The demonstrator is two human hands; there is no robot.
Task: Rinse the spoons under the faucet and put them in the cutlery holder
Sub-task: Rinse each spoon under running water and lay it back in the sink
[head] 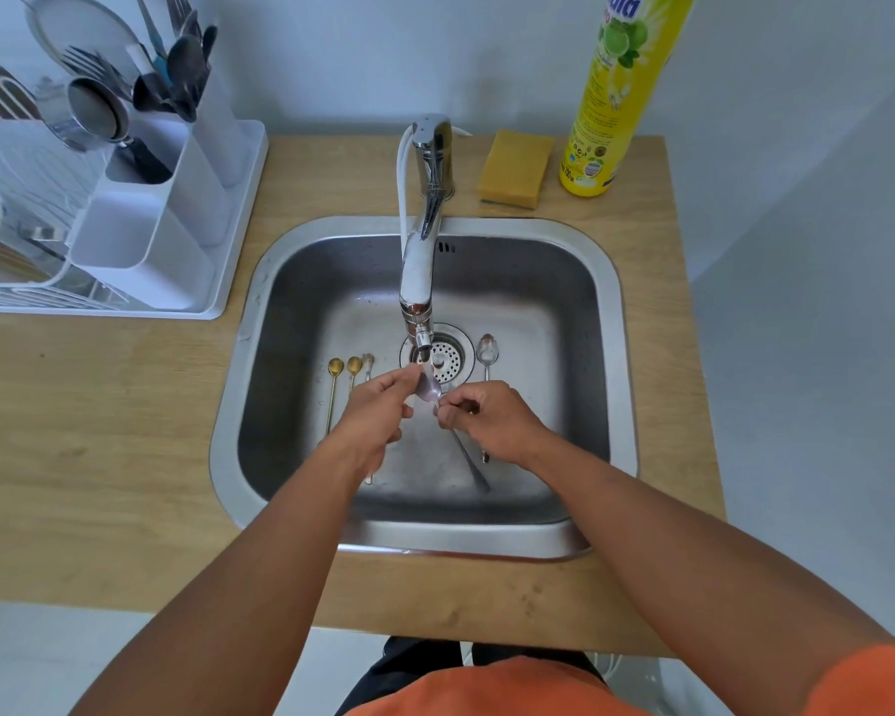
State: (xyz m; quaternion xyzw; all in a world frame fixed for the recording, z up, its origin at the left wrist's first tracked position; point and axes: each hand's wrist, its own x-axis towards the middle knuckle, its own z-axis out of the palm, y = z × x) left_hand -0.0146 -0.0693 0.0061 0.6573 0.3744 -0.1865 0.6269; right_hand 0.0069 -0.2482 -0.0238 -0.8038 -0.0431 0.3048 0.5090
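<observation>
Under the chrome faucet (420, 261) both hands meet over the steel sink (598, 281). My right hand (492, 421) pinches the neck of a silver spoon (429, 389), whose handle runs down toward me. My left hand (378, 410) has its fingertips on the spoon's bowl, right below the spout. Two gold spoons (335, 385) and a silver piece lie on the sink floor at the left. Another silver spoon (487, 351) lies right of the drain. The white cutlery holder (177, 209) stands at the left in the drying rack, with cutlery in its far compartments.
A white drying rack (239, 219) holds plates, a strainer and a cup at the far left. A yellow sponge (515, 167) and a yellow dish soap bottle (621, 95) stand behind the sink. The wooden counter (99, 431) surrounds the sink.
</observation>
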